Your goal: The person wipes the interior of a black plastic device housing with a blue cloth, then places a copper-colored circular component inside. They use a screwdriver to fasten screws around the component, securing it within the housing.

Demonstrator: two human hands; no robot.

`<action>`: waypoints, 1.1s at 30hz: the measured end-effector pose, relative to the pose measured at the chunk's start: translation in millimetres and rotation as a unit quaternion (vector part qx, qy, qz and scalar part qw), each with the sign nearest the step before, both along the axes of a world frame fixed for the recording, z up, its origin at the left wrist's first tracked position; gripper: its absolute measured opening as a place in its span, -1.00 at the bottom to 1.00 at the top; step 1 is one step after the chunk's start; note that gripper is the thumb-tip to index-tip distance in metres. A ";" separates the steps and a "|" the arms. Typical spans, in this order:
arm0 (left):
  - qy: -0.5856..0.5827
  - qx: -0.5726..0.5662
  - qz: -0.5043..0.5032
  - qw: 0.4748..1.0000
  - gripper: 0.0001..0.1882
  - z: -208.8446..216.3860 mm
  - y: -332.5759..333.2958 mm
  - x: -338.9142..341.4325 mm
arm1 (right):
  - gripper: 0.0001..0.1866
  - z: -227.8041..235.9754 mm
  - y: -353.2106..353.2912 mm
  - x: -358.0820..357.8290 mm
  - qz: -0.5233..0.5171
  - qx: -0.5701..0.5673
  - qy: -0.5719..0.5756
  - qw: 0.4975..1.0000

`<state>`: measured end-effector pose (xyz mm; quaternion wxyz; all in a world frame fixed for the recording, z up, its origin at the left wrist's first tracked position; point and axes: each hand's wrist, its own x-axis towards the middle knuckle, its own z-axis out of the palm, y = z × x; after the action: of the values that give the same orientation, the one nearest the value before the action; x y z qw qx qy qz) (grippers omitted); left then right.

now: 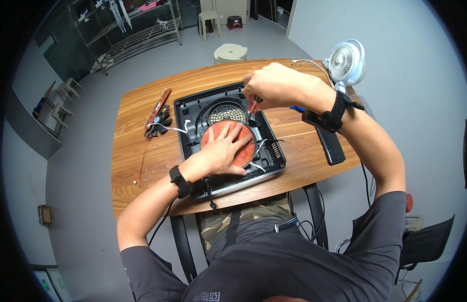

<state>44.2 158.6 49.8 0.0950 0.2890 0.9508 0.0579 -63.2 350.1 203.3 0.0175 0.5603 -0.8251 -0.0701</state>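
On the wooden table [137, 108] lies an opened black plastic appliance housing [268, 132], likely the base of an induction cooker. A round reddish-brown disc [247, 152], which looks like its coil, sits inside. My left hand [219, 154] rests flat on the disc, fingers spread. At the disc's upper right edge, my right hand [281, 85] is closed around a red-and-black screwdriver [252, 105] that points down into the housing. Whether its tip meets a screw is too small to tell. Behind the disc shows a round vent grille [227, 111]. White wires [259, 148] stick out beside the disc.
Left of the housing lie a circuit board [158, 106] and a black fan [162, 122], joined to wires. Several small screws [149, 174] are scattered near the left edge. A black phone [330, 146] lies at right, and a white desk fan [346, 63] stands at the far right corner.
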 end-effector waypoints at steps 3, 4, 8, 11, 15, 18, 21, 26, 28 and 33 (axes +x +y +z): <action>-0.001 -0.014 0.002 1.000 0.18 6.2 2.7 1.4 | -0.68 -0.8 1.1 -1.1 0.000 0.001 0.001 1.000; -0.002 -0.013 0.003 1.000 0.18 5.6 2.6 1.0 | -0.68 -1.3 1.0 -1.3 -0.002 0.000 -0.001 1.000; -0.001 0.014 -0.003 1.000 0.17 0.0 -0.8 -0.5 | -0.67 -4.5 0.7 -3.5 -0.002 -0.002 -0.002 1.000; -0.004 0.000 0.002 1.000 0.17 1.6 1.4 -0.2 | -0.67 -7.7 0.4 -5.2 0.000 -0.015 -0.003 1.000; -0.005 0.004 0.002 1.000 0.17 1.4 1.6 0.3 | -0.66 -3.9 -8.5 -2.4 -0.046 0.020 -0.030 0.998; -0.001 0.007 0.000 1.000 0.16 -0.6 0.8 -0.2 | -0.63 -5.2 -16.8 -6.2 -0.088 0.023 -0.041 0.995; 0.003 -0.003 -0.003 1.000 0.17 2.8 3.6 0.0 | -0.58 -12.9 -20.1 -12.0 -0.149 0.006 -0.047 0.988; 0.008 -0.006 -0.004 1.000 0.18 3.8 3.5 -0.3 | -0.46 -13.8 -22.4 -24.5 -0.163 -0.049 -0.082 0.982; 0.006 -0.005 -0.002 1.000 0.18 0.6 0.1 -0.5 | -0.58 -2.6 -20.7 -24.0 -0.154 -0.030 -0.142 0.977; 0.003 -0.001 -0.004 1.000 0.18 1.7 2.3 0.0 | -0.79 2.3 -18.5 -10.1 -0.138 -0.054 -0.145 0.978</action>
<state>44.2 160.9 51.5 0.0929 0.2928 0.9500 0.0553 -73.3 331.6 205.6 -0.0825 0.4436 -0.8908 0.0547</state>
